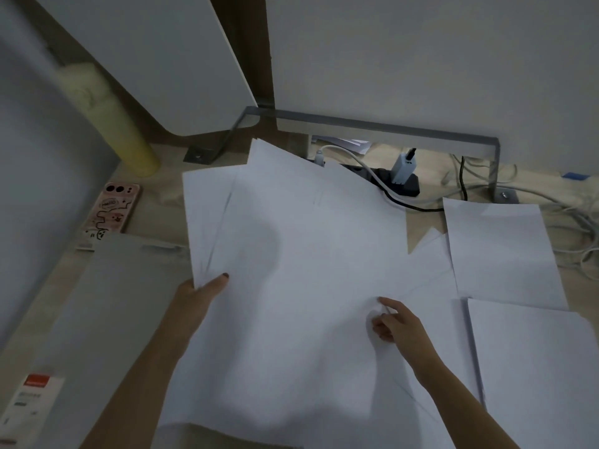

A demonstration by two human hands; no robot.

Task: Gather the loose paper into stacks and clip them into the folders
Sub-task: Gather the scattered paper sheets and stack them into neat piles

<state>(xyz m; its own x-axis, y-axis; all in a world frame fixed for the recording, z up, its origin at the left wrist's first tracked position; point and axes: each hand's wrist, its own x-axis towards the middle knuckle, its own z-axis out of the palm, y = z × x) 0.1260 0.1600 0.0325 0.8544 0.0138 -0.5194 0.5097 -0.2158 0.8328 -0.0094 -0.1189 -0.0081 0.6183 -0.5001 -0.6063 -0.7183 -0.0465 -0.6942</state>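
Several loose white paper sheets (301,241) lie fanned and overlapping across the middle of the wooden desk. My left hand (201,294) grips the lower left corner of the fanned sheets, thumb on top. My right hand (393,322) pinches the edge of one sheet near the middle right. More white sheets (499,254) lie flat at the right, and another stack (534,367) sits at the lower right. A grey folder (107,319) with a red-and-white label lies on the left, its right edge under the paper.
A phone in a pink patterned case (111,209) lies at the left, behind the folder. A yellow cylinder (113,124) stands at the back left. A black power strip (398,181) with a white charger and tangled cables runs along the back, under a grey metal bracket (372,124).
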